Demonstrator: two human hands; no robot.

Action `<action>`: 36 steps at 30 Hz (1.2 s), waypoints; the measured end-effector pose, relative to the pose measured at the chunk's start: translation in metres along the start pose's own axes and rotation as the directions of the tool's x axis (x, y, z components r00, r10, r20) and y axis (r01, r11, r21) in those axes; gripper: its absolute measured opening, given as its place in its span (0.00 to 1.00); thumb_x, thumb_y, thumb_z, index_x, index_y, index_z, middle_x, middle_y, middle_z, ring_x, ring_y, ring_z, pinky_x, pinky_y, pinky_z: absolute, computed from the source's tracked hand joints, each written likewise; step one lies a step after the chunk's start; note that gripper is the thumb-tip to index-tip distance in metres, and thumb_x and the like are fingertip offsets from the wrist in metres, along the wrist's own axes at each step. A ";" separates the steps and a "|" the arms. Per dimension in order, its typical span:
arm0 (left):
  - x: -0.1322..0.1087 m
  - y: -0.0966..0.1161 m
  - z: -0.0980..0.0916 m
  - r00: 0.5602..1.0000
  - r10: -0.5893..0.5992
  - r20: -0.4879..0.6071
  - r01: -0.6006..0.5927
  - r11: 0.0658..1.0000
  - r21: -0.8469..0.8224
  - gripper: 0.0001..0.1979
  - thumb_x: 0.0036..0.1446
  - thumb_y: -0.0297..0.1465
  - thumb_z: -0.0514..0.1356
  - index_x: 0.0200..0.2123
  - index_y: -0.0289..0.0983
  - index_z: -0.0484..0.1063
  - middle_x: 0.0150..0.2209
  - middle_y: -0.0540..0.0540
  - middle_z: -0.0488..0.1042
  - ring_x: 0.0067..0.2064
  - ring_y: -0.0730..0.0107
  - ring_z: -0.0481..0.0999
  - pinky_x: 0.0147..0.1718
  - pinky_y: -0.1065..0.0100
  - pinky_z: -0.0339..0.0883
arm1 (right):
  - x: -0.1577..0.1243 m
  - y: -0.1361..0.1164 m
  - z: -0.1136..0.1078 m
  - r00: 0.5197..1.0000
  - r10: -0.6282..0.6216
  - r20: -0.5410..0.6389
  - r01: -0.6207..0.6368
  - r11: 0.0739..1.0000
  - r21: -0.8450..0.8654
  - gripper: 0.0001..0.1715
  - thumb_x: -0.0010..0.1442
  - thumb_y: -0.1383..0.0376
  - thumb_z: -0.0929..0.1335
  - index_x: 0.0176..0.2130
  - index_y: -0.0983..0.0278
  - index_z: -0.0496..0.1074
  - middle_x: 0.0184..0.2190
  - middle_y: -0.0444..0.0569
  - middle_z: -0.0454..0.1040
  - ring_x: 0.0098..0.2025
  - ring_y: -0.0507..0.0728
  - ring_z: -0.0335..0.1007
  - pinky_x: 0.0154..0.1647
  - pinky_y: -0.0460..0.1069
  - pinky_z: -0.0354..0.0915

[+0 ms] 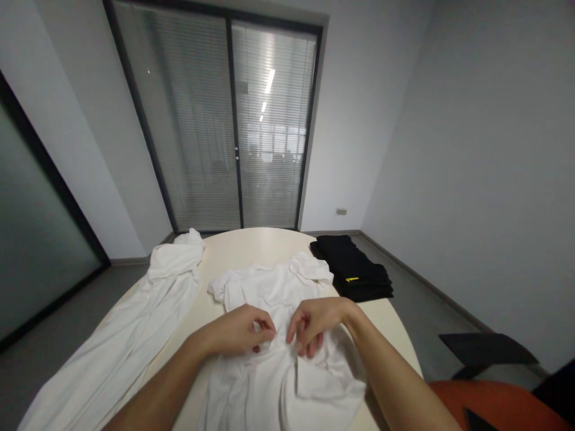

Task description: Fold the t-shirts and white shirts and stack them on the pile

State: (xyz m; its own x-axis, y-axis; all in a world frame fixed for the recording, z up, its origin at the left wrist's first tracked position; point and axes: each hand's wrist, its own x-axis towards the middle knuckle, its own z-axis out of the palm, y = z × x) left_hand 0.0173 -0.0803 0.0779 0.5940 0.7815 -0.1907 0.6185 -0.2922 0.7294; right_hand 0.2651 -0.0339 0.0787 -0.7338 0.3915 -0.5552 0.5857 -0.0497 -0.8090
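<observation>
Two bare hands nearest, side by side over the near middle of the table (251, 242). On the left hand (240, 332), fingers curled in, thumb and fingertips pinching a small ridge of the white shirt (269, 287). On the right hand (312, 323), fingers bent likewise, nipping the same ridge just beside the left, knuckles nearly touching. Neither slack nor an idle fist: cloth caught in both.

Lies under and beyond the hands, on the near half of the table, near end running off toward the body. Long axis near to far. Short sleeves bunched out left and right at the far end, so shoulders seemingly point away and hem points near. Collar not clear to see.

Judged from the lie of the cloth: early. Spread roughly lengthwise, but rumpled, creased around the grip, sleeves crumpled. No clean fold anywhere, nothing smoothed or squared yet.

Left of it and apart: another white garment (148, 311), long and loose, trailing from the far left rim down past the near left edge, untouched. Far right, on the rim: black clothes (354, 266) folded in a neat stack, small yellow tag (353, 279) showing. Near right corner: orange chair (485, 407). Farthest: glass door (233, 120) with blinds, shut.
</observation>
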 end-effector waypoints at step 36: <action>0.029 -0.069 -0.018 0.581 -0.217 -0.785 0.428 0.901 0.068 0.09 0.64 0.35 0.54 0.43 0.40 0.71 0.44 0.43 0.80 0.36 0.63 0.81 0.37 0.66 0.69 | 0.023 0.043 -0.036 0.465 -0.157 -0.871 -0.554 0.716 -0.425 0.33 0.69 0.57 0.60 0.68 0.68 0.54 0.49 0.64 0.77 0.51 0.64 0.74 0.44 0.52 0.62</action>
State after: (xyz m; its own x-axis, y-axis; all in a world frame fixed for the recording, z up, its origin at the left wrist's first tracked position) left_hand -0.0171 -0.0279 0.0338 -0.1927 0.9497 0.2469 0.8463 0.0335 0.5316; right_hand 0.2861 0.0058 0.0380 -0.1331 0.9904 0.0371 0.9721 0.1378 -0.1896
